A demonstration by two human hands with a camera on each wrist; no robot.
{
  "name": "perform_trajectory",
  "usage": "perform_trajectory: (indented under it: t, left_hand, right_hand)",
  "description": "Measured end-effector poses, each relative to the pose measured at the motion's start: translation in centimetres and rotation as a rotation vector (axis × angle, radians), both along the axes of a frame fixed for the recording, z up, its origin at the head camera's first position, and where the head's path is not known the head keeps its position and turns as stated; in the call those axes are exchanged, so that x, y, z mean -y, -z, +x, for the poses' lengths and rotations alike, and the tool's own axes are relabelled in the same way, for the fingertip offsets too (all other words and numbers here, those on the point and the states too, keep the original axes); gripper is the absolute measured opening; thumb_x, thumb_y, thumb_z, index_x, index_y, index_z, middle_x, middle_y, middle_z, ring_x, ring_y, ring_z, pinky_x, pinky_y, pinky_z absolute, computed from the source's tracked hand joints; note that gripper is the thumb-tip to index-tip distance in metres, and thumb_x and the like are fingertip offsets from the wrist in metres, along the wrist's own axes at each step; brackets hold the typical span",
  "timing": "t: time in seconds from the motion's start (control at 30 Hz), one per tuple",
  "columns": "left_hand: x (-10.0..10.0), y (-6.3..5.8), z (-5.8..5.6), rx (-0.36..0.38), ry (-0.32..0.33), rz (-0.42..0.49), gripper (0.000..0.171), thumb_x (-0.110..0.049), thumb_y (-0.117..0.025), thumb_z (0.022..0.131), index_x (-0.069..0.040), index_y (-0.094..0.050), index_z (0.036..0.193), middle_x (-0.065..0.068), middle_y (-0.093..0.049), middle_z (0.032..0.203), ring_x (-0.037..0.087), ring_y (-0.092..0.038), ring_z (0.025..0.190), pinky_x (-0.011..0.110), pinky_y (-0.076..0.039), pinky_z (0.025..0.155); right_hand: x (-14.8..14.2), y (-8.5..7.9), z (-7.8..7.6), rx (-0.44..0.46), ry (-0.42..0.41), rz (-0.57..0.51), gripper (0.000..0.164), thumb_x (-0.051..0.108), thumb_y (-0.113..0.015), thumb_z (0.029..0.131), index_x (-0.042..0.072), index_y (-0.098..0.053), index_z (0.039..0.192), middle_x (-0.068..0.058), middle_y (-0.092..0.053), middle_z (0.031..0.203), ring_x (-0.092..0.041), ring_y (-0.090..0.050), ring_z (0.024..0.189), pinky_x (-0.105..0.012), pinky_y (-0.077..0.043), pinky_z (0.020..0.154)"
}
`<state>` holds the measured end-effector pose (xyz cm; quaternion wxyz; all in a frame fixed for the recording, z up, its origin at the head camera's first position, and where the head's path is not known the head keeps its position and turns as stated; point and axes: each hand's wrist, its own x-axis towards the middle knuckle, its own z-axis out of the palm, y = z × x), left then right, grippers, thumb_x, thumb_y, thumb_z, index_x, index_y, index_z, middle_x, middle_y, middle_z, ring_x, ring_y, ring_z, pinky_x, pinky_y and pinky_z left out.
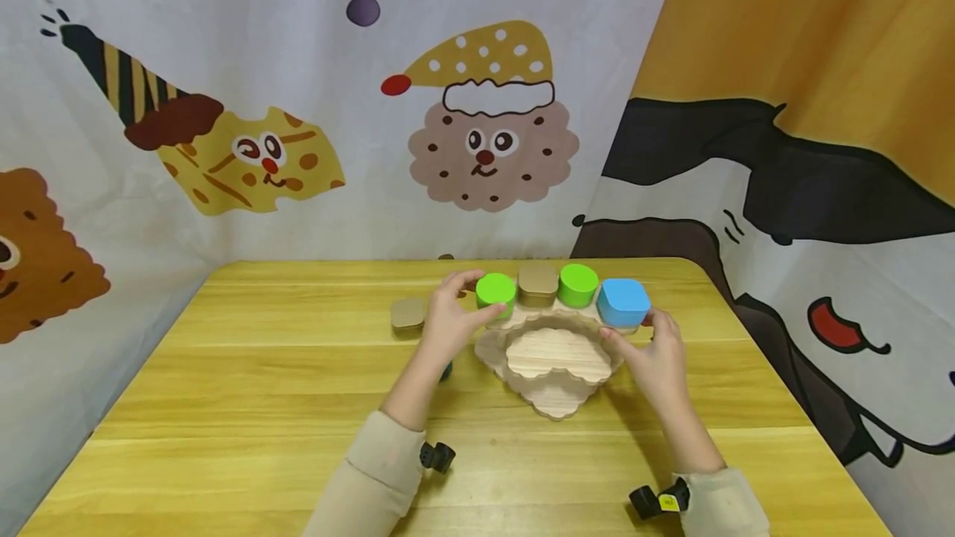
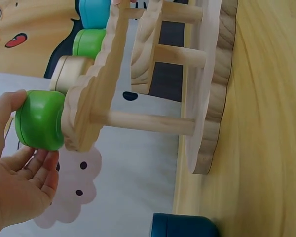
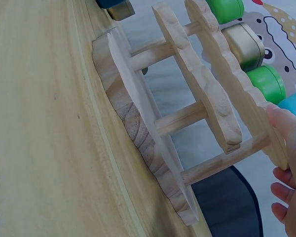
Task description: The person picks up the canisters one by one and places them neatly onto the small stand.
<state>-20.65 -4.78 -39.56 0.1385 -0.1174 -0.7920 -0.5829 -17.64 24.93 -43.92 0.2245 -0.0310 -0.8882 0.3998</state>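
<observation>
A tiered wooden stand (image 1: pixel 559 350) with scalloped edges rests on the table, its levels joined by round dowels. Along its top level sit a green tin (image 1: pixel 496 290), a gold tin (image 1: pixel 538 282), a second green tin (image 1: pixel 578 283) and a blue tin (image 1: pixel 625 300). My left hand (image 1: pixel 450 317) holds the leftmost green tin between thumb and fingers, at the end of that level. At the opposite end, my right hand (image 1: pixel 658 355) grips the top level beside the blue tin, its thumb (image 3: pixel 281 118) on the wood.
On the table left of the stand lies another gold tin (image 1: pixel 407 316). A dark blue tin (image 2: pixel 182 225) stands near it, mostly hidden behind my left wrist in the head view. Behind the wooden table (image 1: pixel 246 404) hangs a printed cloth (image 1: pixel 298 23).
</observation>
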Motion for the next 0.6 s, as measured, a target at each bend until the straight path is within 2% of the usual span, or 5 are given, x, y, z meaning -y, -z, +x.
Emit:
perform_trajectory:
  t: [0.27, 0.47, 0.6]
  left_hand:
    - [-0.42, 0.38, -0.16, 0.012, 0.011, -0.010, 0.057, -0.016, -0.086, 0.071, 0.001, -0.062, 0.120, 0.005, -0.061, 0.105, 0.022, -0.055, 0.099, 0.044, -0.044, 0.088]
    - [-0.54, 0.57, -0.11, 0.029, 0.017, -0.019, 0.057, -0.017, -0.085, 0.072, 0.001, -0.062, 0.120, 0.005, -0.060, 0.106, 0.020, -0.054, 0.099, 0.039, -0.044, 0.087]
    - [-0.57, 0.64, -0.10, 0.024, 0.028, -0.015, 0.059, -0.019, -0.085, 0.073, 0.001, -0.060, 0.122, 0.005, -0.060, 0.108, 0.021, -0.054, 0.100, 0.042, -0.042, 0.091]
  right_hand:
    - [0.03, 0.07, -0.11, -0.007, 0.001, 0.003, 0.068, 0.036, -0.081, 0.077, -0.010, -0.051, 0.117, -0.022, -0.050, 0.109, -0.039, -0.046, 0.101, -0.049, -0.038, 0.081]
    - [0.07, 0.10, -0.05, -0.005, -0.001, -0.001, 0.067, 0.036, -0.081, 0.077, -0.010, -0.052, 0.116, -0.022, -0.050, 0.108, -0.038, -0.046, 0.100, -0.048, -0.037, 0.080]
    - [0.03, 0.11, -0.03, -0.003, 0.000, -0.002, 0.068, 0.037, -0.081, 0.077, -0.010, -0.051, 0.116, -0.022, -0.050, 0.108, -0.038, -0.046, 0.100, -0.048, -0.038, 0.079]
